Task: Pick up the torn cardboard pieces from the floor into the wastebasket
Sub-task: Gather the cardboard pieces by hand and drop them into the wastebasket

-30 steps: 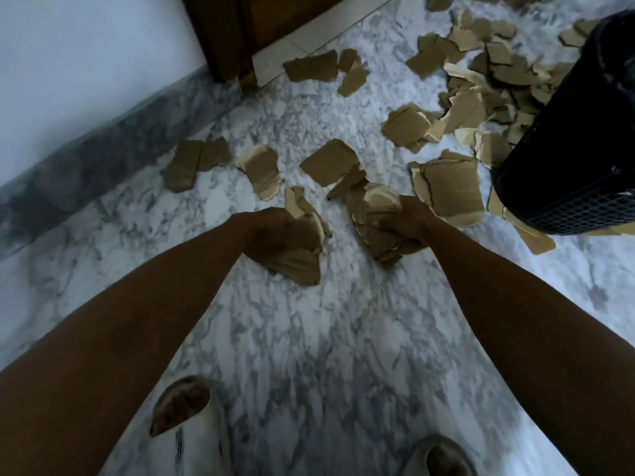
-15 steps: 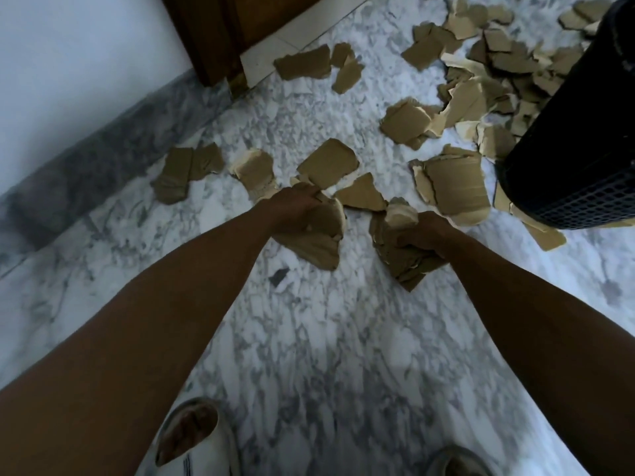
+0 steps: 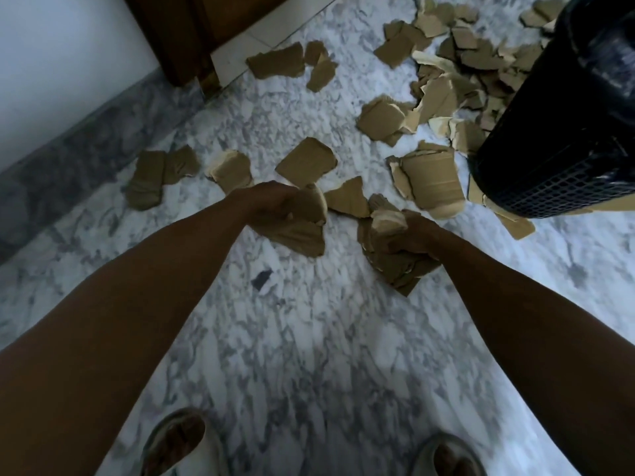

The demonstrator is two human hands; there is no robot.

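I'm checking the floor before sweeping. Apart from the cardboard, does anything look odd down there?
One small dark scrap lies on the marble floor between the forearms, unlike the brown cardboard pieces. What it is cannot be told.

A broad stretch of bare marble floor (image 3: 309, 338) lay open between the two outstretched forearms and the sandalled feet (image 3: 178, 441), broken only by one small dark scrap (image 3: 262, 279). Farther off, torn cardboard pieces (image 3: 305, 163) littered the way, thickest at far right against the black mesh wastebasket (image 3: 563, 139), which blocked that side. At far left, the grey skirting (image 3: 68, 166) and a wooden door frame (image 3: 178, 46) closed the room.
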